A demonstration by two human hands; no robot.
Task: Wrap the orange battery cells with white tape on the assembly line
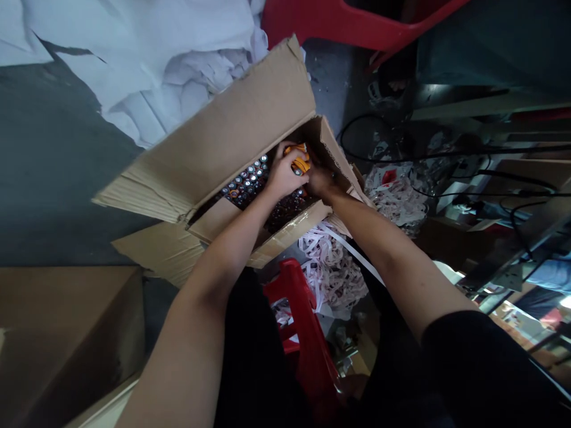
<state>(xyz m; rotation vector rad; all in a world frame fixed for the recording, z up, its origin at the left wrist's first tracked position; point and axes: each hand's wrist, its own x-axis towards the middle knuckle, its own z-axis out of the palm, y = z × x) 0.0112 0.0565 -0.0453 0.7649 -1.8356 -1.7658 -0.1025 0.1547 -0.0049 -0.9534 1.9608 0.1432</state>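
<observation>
An open cardboard box (285, 229) holds rows of small cylindrical batteries (252, 178) standing on end, their round metal tips facing up. Inside its right part, my left hand (282, 173) is closed around several orange batteries (298, 159). My right hand (319, 179) reaches down close beside them, near the box's right wall. Shadow and the orange batteries hide most of its fingers, so its grip does not show.
White sheets (147, 59) lie beyond the box. A red plastic stool (303, 333) is between my legs, near shredded paper strips (336, 273). Black cables (428, 156) run along the right. Another cardboard box (66, 333) sits at lower left.
</observation>
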